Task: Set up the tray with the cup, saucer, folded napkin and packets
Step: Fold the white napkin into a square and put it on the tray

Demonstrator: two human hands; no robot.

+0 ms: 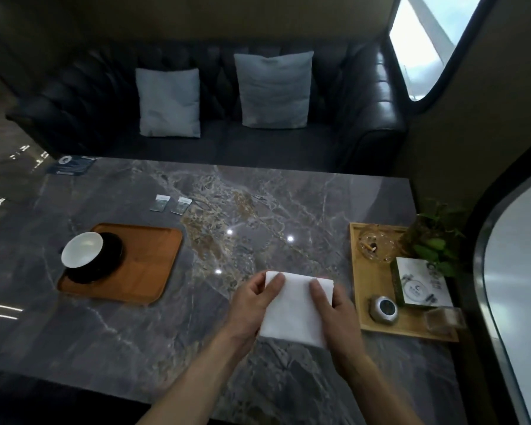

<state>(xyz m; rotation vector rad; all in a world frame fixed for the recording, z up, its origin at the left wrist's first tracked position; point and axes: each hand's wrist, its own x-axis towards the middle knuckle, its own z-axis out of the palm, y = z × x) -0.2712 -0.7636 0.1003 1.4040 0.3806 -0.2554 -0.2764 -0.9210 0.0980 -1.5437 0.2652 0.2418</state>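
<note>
The napkin [295, 308] is white. The cup [82, 249] is white on a black saucer [105, 265]. The tray [147, 259] at the left is orange-brown. The table [258, 210] is grey with pale and brown streaks. Two cushions [273, 90] are light blue-grey.

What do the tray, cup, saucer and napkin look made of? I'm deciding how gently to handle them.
Tray: apparently wood, orange-brown with a smooth satin sheen and faint grain.
Cup: probably glazed ceramic, white and glossy inside.
Saucer: dark, glossy, likely glazed ceramic too.
Napkin: soft white matte sheet, paper or cloth, I can't tell; both hands hold it.
</note>
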